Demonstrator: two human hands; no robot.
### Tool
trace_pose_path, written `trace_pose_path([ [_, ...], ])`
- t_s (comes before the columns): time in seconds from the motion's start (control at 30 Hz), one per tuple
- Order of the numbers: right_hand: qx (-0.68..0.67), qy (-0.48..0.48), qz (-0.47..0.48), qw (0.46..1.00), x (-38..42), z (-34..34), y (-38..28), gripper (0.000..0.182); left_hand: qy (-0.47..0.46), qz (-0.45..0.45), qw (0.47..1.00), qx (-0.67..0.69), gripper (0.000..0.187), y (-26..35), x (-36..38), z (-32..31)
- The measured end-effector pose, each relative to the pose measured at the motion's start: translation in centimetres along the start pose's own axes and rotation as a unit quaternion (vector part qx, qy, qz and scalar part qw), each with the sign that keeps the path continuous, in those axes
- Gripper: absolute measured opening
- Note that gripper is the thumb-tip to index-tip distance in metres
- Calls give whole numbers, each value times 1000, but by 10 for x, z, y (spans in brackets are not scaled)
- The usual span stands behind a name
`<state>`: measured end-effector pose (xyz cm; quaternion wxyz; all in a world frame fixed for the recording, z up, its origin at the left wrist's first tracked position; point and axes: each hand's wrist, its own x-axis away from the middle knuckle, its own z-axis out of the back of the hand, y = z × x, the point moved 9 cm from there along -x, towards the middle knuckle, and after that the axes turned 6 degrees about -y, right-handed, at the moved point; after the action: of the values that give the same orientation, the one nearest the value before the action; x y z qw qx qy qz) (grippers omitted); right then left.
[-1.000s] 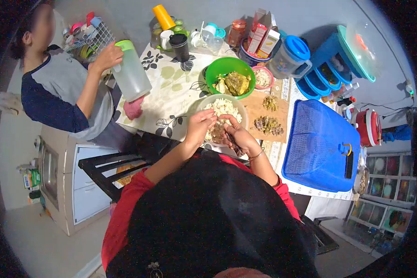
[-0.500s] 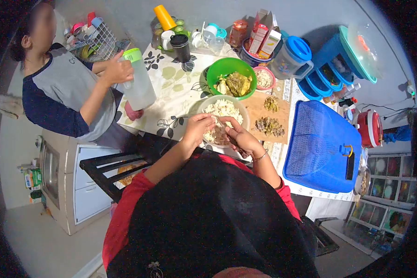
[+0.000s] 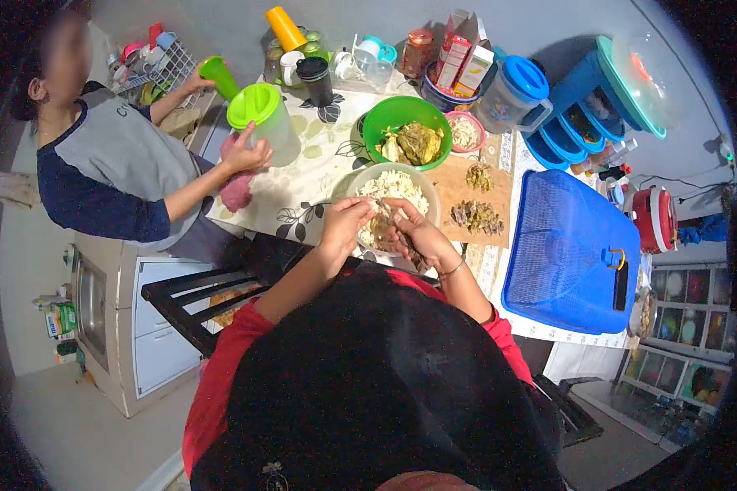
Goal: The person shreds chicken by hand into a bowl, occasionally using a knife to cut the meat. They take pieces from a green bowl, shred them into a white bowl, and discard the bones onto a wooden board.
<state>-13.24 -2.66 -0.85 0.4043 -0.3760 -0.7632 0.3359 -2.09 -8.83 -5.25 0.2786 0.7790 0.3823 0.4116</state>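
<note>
Over a pale bowl [image 3: 427,186] of shredded whitish meat [image 3: 397,186], my left hand [image 3: 344,229] and my right hand [image 3: 424,236] come close together. A brownish piece of meat [image 3: 400,237] lies in my right hand's curled fingers, its dark end hanging below the palm. My left fingers pinch the same piece at its upper end. Behind the bowl stands a green bowl [image 3: 372,135] with yellowish cooked chicken pieces [image 3: 420,143]. To the right, two heaps of dark scraps [image 3: 477,218] sit on a brown board [image 3: 444,182].
A co-worker [image 3: 131,164] at the left holds a green-lidded pitcher [image 3: 278,135] and a green cup [image 3: 218,78]. A blue mesh cover [image 3: 569,254] lies at the right. Around the back are a pink bowl [image 3: 481,133], black tumbler [image 3: 314,82] and blue-lidded jug [image 3: 508,98].
The co-worker's pitcher has moved right and now stands upright on the table; a green cup has come into their other hand. My hands stay over the bowl, shifting only slightly.
</note>
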Motion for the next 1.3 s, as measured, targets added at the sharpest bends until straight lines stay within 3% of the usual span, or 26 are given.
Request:
trace_pose_path([
  [0.07,-6,-16,11,1000,1,-9,5,32,-1,6,1000,5,14,1,1,0],
  [0.17,98,49,-9,994,5,1,-7,33,-11,18,1000,7,14,-1,-1,-5],
  [0.27,49,96,-19,994,5,41,2,35,-29,-12,997,-64,19,-2,-20,-6],
  [0.3,35,105,-21,994,9,49,-1,37,-32,-58,974,-215,21,5,-33,-1],
  [0.37,114,118,-23,986,15,61,-6,32,-38,-143,854,-499,25,18,-49,0],
  [0.47,227,193,-7,954,31,66,-25,23,-23,-217,717,-662,29,40,-34,-33],
  [0.57,281,174,18,944,26,75,-9,22,-80,-203,639,-737,36,23,-19,-65],
  [0.6,355,148,-75,920,27,69,-5,27,-83,-158,622,-762,33,16,-24,-64],
  [0.63,377,105,-8,920,25,53,-9,38,-74,-164,629,-756,33,14,-35,-58],
  [0.7,415,100,-21,904,15,52,-2,48,-59,-177,640,-745,34,20,-59,-50],
  [0.73,444,113,-39,888,13,54,-2,49,-105,-111,638,-755,37,15,-67,-52],
  [0.83,503,131,-76,851,11,54,-10,52,-200,-33,564,-800,39,16,-52,-77],
  [0.87,505,123,-75,851,10,51,-13,52,-246,-89,559,-787,40,9,-52,-81],
  [0.97,539,123,-81,829,9,56,-7,47,-310,-131,634,-696,38,22,-43,-103],
  [1.07,480,159,-102,857,18,69,-10,37,-208,-103,684,-691,21,33,-93,-104],
  [1.17,416,190,-8,889,28,84,1,26,-114,-147,720,-668,12,54,-152,-101],
  [1.27,360,210,8,909,45,87,-2,21,-61,-94,613,-782,16,29,-240,-72],
  [1.3,346,216,11,913,50,88,-4,21,-48,-59,609,-790,17,26,-249,-70],
])
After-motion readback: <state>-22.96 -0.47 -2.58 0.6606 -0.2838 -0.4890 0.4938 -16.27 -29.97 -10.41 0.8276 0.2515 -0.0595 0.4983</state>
